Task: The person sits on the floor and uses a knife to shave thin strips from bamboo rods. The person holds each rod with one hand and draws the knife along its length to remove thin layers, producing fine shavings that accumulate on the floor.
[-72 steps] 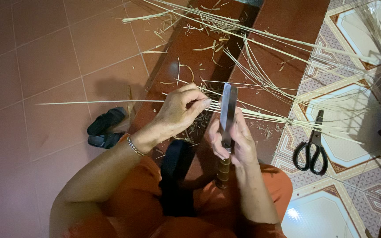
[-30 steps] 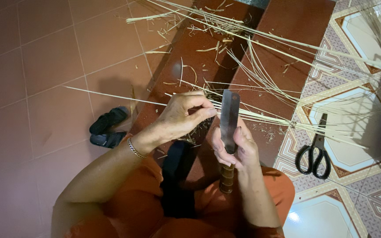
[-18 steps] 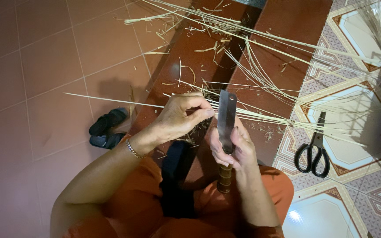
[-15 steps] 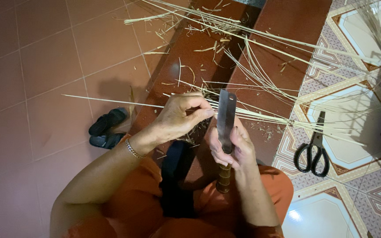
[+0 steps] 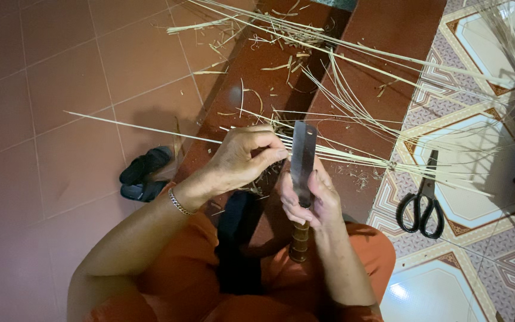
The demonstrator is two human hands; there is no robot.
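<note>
Two hands, one knife, one thin strip over the lap.
Head view: right hand (image 5: 312,197) closed around the upright knife (image 5: 302,161); left hand (image 5: 242,158) pinches the strip (image 5: 144,128) against the blade. One pair of scissors (image 5: 421,206) lies on the floor (image 5: 43,71).

The scene is dim and warm-toned, darkest at the left and lower corners. A glare spot shines on the glossy patterned tile (image 5: 402,292) at lower right. The hands cast soft shadows on the red floor (image 5: 61,89). Focus stays fairly sharp; the far-right edge blurs.
</note>
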